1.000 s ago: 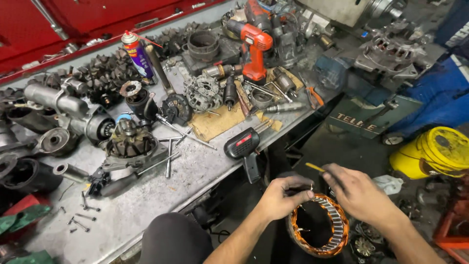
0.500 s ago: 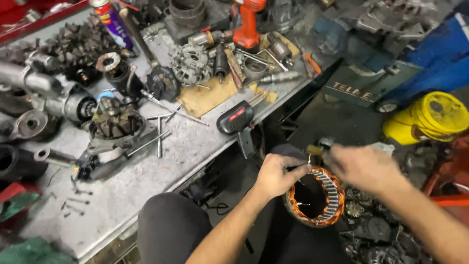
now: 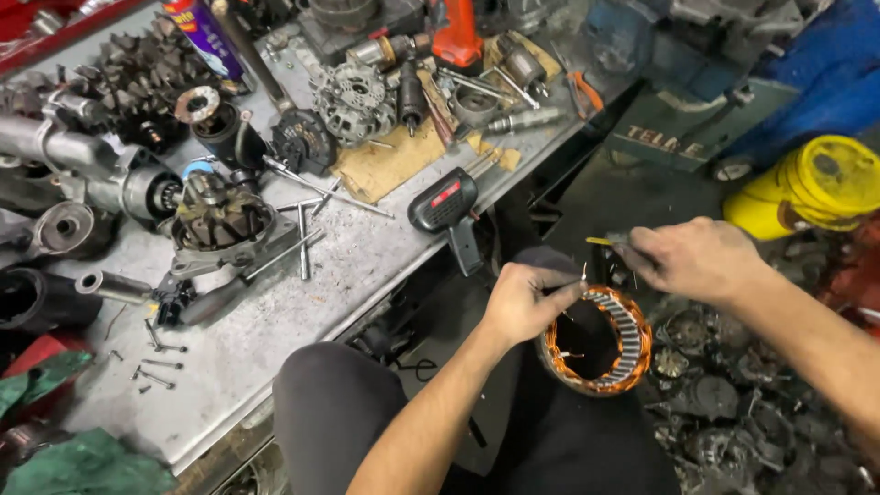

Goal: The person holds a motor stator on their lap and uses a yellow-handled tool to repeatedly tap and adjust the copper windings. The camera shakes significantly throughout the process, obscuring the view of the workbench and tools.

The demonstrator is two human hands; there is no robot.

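A ring-shaped stator point(image 3: 612, 356) with orange copper windings rests on my lap, tilted toward me. My left hand point(image 3: 524, 301) grips its near-left rim, thumb and fingers pinching a thin wire lead that sticks up. Just above the stator's far rim, my right hand point(image 3: 697, 258) is closed on a small tool with a yellow tip point(image 3: 600, 242). The two hands are a short gap apart over the ring.
A grey metal workbench point(image 3: 302, 302) stretches to my left, crowded with alternator parts, a rotor point(image 3: 218, 220), loose bolts, a spray can point(image 3: 203, 35), a black-and-red tool point(image 3: 446, 203) hanging at its edge. A yellow bucket point(image 3: 816, 188) sits at right; scrap parts cover the floor.
My view has shifted down and right. My right hand has risen off the stator and now holds the yellow-tipped tool higher; my left hand keeps its hold on the rim.
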